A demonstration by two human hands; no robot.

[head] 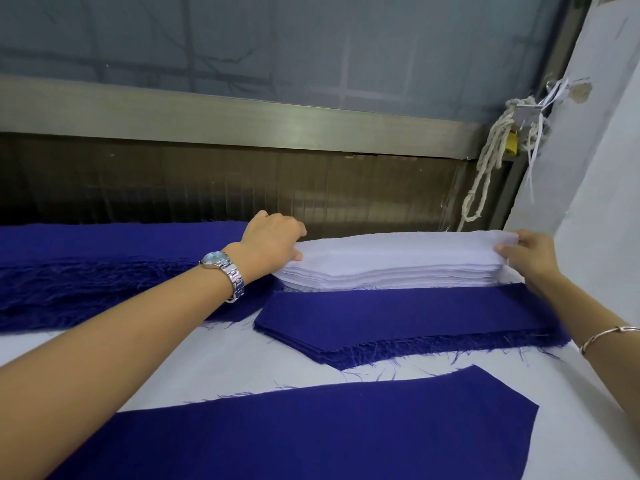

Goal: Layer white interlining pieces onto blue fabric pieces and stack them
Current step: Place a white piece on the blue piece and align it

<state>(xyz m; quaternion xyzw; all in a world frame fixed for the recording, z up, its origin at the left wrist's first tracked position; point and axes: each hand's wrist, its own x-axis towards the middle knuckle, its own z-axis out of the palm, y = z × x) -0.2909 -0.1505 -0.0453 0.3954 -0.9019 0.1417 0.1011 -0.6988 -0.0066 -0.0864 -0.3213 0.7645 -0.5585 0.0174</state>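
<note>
A thick stack of white interlining pieces lies at the back of the table. My left hand grips its left end, thumb on top of the uppermost sheet. My right hand pinches the top sheet's right end, lifting that corner slightly. In front of the white stack lies a stack of blue fabric pieces with frayed edges. A single blue fabric piece lies flat nearest to me.
A large heap of frayed blue fabric fills the left side. The table is covered in white cloth. Behind it run a dark panel and metal rail. A knotted rope and padlock hang at the right by a white wall.
</note>
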